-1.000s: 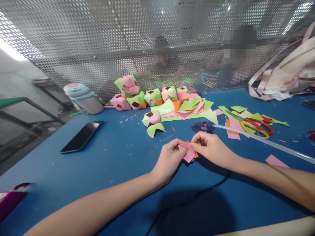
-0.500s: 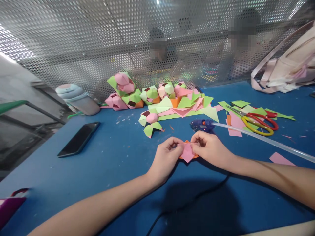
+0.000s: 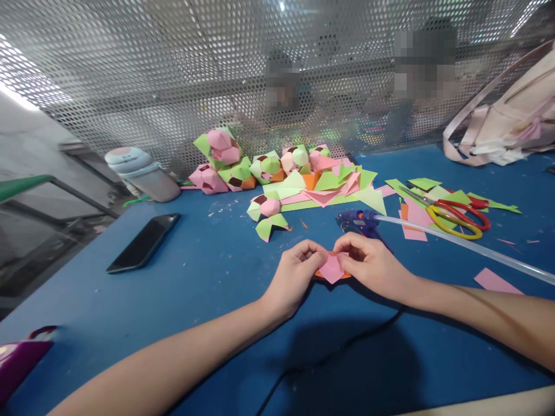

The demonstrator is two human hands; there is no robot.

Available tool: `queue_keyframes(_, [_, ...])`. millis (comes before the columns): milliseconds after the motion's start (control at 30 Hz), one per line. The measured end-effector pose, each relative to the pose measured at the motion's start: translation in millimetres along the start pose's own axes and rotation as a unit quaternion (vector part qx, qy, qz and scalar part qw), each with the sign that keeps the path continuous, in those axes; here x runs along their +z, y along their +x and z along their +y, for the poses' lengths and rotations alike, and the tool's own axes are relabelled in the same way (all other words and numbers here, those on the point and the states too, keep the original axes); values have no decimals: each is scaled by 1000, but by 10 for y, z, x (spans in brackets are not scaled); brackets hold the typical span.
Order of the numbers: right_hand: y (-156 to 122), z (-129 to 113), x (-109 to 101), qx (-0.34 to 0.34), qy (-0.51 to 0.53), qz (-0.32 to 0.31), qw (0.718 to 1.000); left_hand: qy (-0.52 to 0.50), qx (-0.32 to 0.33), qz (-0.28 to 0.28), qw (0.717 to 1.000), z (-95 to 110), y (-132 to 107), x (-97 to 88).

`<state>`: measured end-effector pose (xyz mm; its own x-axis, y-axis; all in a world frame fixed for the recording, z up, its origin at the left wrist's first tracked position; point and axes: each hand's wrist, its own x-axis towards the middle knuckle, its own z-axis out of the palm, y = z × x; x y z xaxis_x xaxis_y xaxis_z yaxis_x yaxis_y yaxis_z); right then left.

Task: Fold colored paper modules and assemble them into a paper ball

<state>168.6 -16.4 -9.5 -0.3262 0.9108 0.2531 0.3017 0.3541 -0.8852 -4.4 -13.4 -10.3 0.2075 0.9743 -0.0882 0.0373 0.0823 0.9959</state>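
Between my two hands is a small folded paper piece [image 3: 332, 269], pink on top with orange paper showing beneath it. My left hand [image 3: 296, 275] pinches its left side between thumb and fingers. On the opposite side, my right hand [image 3: 372, 267] pinches the right edge the same way. The pink part points down toward me in a V shape. A blue glue gun [image 3: 358, 219] with a long clear glue stick [image 3: 459, 245] lies just beyond my right hand, partly hidden by it.
Folded paper balls [image 3: 223, 145] and loose paper pieces [image 3: 329, 182] lie along the perforated metal screen [image 3: 173, 69]. Scissors [image 3: 455, 216] rest on scraps at the right. A phone [image 3: 143, 242] and a bottle [image 3: 143, 173] stand left. A black cable [image 3: 329, 352] crosses the front.
My fingers have shifted slightly on the paper, and less orange shows at its top edge. The whole view has moved a little. Both hands still hold the piece.
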Motion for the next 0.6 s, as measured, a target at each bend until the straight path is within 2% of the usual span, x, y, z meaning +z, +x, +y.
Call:
queue_keyframes(333, [8, 34, -19, -49, -55, 15, 997, 1, 3, -4, 1000, -18, 6, -2])
queue_keyframes(600, [-3, -14, -2, 10, -16, 7, 1000, 39, 16, -11, 999, 24, -18, 14])
